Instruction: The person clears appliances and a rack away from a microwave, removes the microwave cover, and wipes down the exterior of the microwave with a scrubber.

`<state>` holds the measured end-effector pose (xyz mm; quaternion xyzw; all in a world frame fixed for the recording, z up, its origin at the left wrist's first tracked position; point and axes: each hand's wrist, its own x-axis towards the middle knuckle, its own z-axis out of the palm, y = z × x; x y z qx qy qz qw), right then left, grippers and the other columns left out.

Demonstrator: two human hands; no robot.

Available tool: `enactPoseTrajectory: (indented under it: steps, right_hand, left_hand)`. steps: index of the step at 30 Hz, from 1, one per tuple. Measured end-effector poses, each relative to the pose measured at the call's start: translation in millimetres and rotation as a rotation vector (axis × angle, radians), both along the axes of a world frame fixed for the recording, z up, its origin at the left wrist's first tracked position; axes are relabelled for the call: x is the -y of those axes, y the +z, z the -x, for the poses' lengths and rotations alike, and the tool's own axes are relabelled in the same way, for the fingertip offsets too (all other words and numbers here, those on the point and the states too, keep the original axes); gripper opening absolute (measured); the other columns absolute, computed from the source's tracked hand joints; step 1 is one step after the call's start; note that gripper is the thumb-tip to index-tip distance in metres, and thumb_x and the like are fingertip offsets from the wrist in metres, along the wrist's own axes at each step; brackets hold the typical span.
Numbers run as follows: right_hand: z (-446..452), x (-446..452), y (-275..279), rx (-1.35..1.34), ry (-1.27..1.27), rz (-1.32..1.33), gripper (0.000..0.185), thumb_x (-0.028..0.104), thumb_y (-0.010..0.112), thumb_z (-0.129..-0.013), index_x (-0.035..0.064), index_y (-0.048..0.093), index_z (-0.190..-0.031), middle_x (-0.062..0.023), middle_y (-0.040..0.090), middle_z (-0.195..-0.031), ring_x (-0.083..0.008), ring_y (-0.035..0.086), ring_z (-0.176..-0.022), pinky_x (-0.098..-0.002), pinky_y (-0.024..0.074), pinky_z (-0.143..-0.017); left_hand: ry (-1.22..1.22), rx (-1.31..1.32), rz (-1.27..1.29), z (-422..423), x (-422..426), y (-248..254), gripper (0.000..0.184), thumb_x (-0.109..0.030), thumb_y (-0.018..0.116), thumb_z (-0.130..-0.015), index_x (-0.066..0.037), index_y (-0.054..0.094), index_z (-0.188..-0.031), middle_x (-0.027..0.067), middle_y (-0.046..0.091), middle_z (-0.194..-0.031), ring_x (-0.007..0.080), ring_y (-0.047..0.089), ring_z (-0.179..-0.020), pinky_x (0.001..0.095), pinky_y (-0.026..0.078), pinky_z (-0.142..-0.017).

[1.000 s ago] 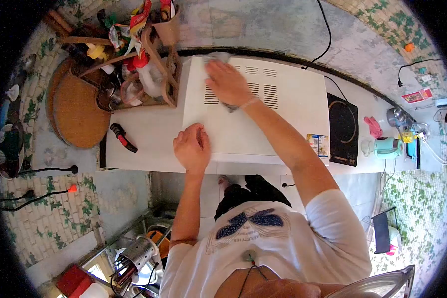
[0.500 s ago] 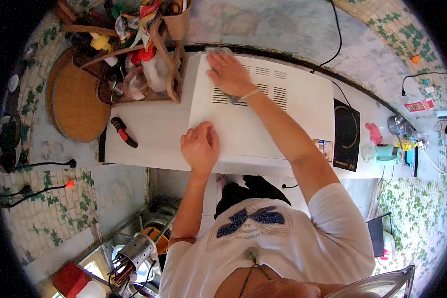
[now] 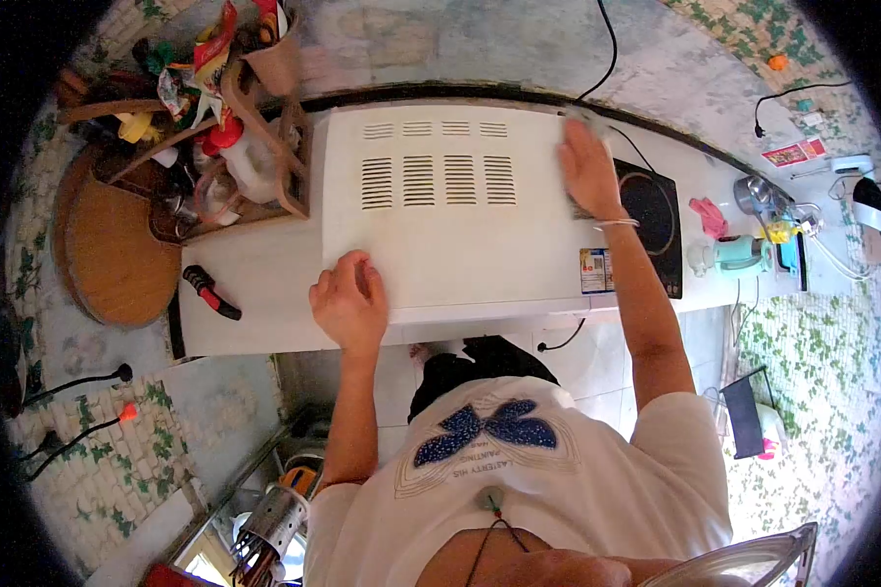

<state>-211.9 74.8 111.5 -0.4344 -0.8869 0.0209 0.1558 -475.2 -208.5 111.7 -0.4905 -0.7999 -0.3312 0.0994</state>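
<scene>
A white appliance (image 3: pixel 440 249) with rows of vent slots in its top, like a microwave oven casing, stands on the counter. My right hand (image 3: pixel 590 168) lies flat near its right end, fingers stretched away from me. Beneath that palm is a greyish cloth (image 3: pixel 579 209), mostly hidden; only its edges show. My left hand (image 3: pixel 349 301) is at the appliance's front left corner, fingers loosely bent with a gap by the thumb, holding nothing. A printed label (image 3: pixel 595 270) is on the appliance's front right part, beside my right forearm.
A black induction cooktop (image 3: pixel 648 220) adjoins the appliance on the right, then a pink cloth (image 3: pixel 708 217) and a mint-green device (image 3: pixel 739 255). On the left are a wooden rack (image 3: pixel 292 161) with bottles, a round brown board (image 3: pixel 117 254) and a red-and-black handled tool (image 3: pixel 210 293).
My right hand has swept with the cloth from the appliance's far left side to its right end, uncovering the vents. My left hand stays near the front left corner. The view has shifted.
</scene>
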Motion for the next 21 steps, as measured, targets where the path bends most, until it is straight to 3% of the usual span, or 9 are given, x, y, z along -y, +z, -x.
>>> enactPoseTrajectory:
  steps: [1,3,6,11,14,16,17,20,21]
  right_hand:
    - [-4,1,-5,0.009,-0.001,0.002,0.048,0.031,0.036,-0.093,0.0023,0.040,-0.131,-0.0161,0.038,-0.137,-0.0280,0.033,-0.128,-0.0381,0.0229,-0.107]
    - [-10,10,-13,0.012,-0.182,-0.272,0.043,0.026,0.043,-0.089,-0.0006,0.045,-0.123,-0.0196,0.045,-0.129,-0.0341,0.040,-0.121,-0.0414,0.0282,-0.104]
    - [32,36,-13,-0.203,0.012,-0.096,0.043,0.028,0.046,-0.087,0.0004,0.048,-0.120,-0.0208,0.045,-0.128,-0.0348,0.040,-0.120,-0.0415,0.0285,-0.104]
    - [120,141,8,-0.145,0.370,0.056,0.052,0.031,0.046,-0.089,0.0014,0.039,-0.130,-0.0155,0.039,-0.136,-0.0276,0.035,-0.127,-0.0399,0.0211,-0.109]
    - [107,171,14,-0.137,0.494,0.058,0.051,0.030,0.046,-0.089,0.0017,0.039,-0.131,-0.0138,0.037,-0.137,-0.0255,0.033,-0.129,-0.0386,0.0207,-0.109]
    - [79,144,10,-0.022,0.397,0.100,0.050,0.028,0.043,-0.090,0.0032,0.037,-0.133,-0.0137,0.035,-0.139,-0.0248,0.031,-0.130,-0.0379,0.0196,-0.109]
    - [61,125,6,-0.073,0.271,0.007,0.046,0.027,0.045,-0.089,0.0014,0.043,-0.127,-0.0156,0.041,-0.134,-0.0276,0.037,-0.125,-0.0398,0.0250,-0.107]
    - [9,73,-4,-0.140,0.012,-0.083,0.041,0.027,0.043,-0.090,0.0024,0.050,-0.122,-0.0160,0.047,-0.129,-0.0290,0.040,-0.123,-0.0396,0.0250,-0.107]
    - [2,68,3,-0.133,-0.059,-0.120,0.037,0.027,0.043,-0.090,0.0024,0.053,-0.116,-0.0167,0.050,-0.124,-0.0306,0.046,-0.116,-0.0408,0.0335,-0.100]
  left_hand:
    - [-0.006,-0.002,0.007,0,0,1,0.009,-0.013,0.059,-0.077,-0.013,0.060,-0.086,-0.0001,0.058,-0.065,0.0207,0.053,-0.061,0.0353,0.038,-0.060]
    - [-0.018,0.000,0.016,-2,1,2,0.009,-0.013,0.059,-0.077,-0.013,0.060,-0.086,-0.0003,0.059,-0.066,0.0207,0.053,-0.061,0.0354,0.038,-0.060]
    - [-0.002,-0.006,0.022,-3,-1,1,0.009,-0.013,0.058,-0.078,-0.013,0.060,-0.086,-0.0005,0.059,-0.067,0.0206,0.053,-0.061,0.0353,0.038,-0.060]
    - [-0.016,-0.032,0.005,-2,0,0,0.008,-0.014,0.058,-0.078,-0.013,0.060,-0.086,-0.0005,0.059,-0.068,0.0208,0.053,-0.062,0.0354,0.038,-0.061]
    - [-0.022,-0.024,0.002,1,1,-3,0.009,-0.016,0.059,-0.079,-0.013,0.061,-0.087,-0.0005,0.059,-0.066,0.0207,0.054,-0.062,0.0349,0.039,-0.061]
    - [-0.001,-0.007,0.035,-1,1,0,0.009,-0.016,0.059,-0.079,-0.013,0.061,-0.087,-0.0006,0.059,-0.065,0.0204,0.054,-0.062,0.0346,0.039,-0.061]
    - [0.024,0.007,0.070,-2,3,2,0.010,-0.016,0.059,-0.079,-0.013,0.062,-0.088,-0.0007,0.059,-0.064,0.0202,0.054,-0.062,0.0342,0.039,-0.061]
    - [0.008,-0.005,-0.012,-3,2,3,0.009,-0.015,0.059,-0.079,-0.013,0.062,-0.087,-0.0007,0.058,-0.062,0.0196,0.054,-0.062,0.0339,0.038,-0.061]
    - [0.011,-0.005,-0.012,-2,2,3,0.009,-0.015,0.059,-0.079,-0.013,0.062,-0.087,-0.0007,0.058,-0.062,0.0196,0.054,-0.062,0.0339,0.038,-0.061]
